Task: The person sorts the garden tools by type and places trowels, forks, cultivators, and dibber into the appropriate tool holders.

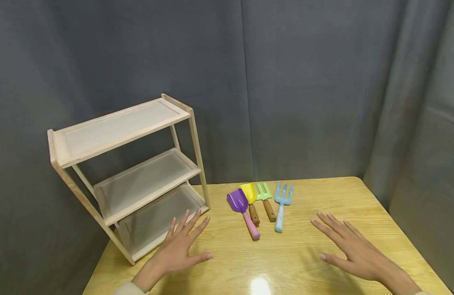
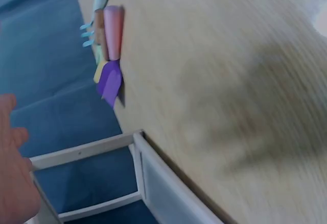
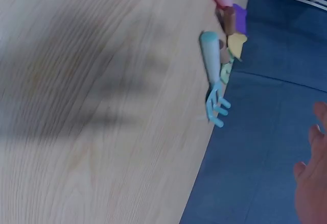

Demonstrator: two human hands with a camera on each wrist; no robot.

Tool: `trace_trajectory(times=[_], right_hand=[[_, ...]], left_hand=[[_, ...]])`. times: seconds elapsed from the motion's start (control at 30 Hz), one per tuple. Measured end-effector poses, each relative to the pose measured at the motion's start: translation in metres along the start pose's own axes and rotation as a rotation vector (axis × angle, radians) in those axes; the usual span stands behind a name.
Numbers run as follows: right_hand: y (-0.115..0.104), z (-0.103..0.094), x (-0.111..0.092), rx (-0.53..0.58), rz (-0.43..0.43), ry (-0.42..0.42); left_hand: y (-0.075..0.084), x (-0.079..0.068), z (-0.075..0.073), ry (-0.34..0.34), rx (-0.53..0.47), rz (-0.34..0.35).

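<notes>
Several small garden tools lie together toward the back of the table. A purple shovel with a pink handle (image 1: 251, 225) rests at the left, partly over a yellow shovel (image 1: 250, 192) with a brown handle. Beside them are a green fork (image 1: 264, 192) with a brown handle and a blue fork (image 1: 282, 200) with a pale blue handle. My left hand (image 1: 179, 250), fingers spread, hovers in front of the shelf's lowest tier and holds nothing. On the right, my other hand (image 1: 354, 250) is spread over the table, apart from the tools and likewise holding nothing.
A three-tier wooden shelf (image 1: 149, 143) stands on the left of the wooden table (image 1: 293, 254), its tiers bare. Grey curtains (image 1: 304, 90) hang behind the table and along both sides. Light glares off the tabletop near the front.
</notes>
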State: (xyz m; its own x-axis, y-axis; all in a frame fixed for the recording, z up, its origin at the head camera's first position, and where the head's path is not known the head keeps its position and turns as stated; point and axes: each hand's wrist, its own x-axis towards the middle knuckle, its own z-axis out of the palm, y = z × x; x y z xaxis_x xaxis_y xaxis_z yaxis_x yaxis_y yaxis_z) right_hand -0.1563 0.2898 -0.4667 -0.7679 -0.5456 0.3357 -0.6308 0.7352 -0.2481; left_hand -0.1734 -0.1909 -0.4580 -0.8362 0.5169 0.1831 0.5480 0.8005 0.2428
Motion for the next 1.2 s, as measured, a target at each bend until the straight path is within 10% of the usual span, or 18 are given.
trace_trajectory(times=[0.4, 0.8, 1.2], right_hand=[[-0.014, -0.002, 0.009, 0.2, 0.19, 0.126], [-0.03, 0.009, 0.028, 0.316, 0.293, 0.485], [-0.038, 0.016, 0.031, 0.413, 0.42, 0.596]], left_hand=[[0.001, -0.01, -0.029, 0.123, -0.126, -0.039], [-0.009, -0.02, -0.072, 0.402, -0.269, -0.035], [-0.001, -0.025, -0.114, 0.69, -0.286, 0.049]])
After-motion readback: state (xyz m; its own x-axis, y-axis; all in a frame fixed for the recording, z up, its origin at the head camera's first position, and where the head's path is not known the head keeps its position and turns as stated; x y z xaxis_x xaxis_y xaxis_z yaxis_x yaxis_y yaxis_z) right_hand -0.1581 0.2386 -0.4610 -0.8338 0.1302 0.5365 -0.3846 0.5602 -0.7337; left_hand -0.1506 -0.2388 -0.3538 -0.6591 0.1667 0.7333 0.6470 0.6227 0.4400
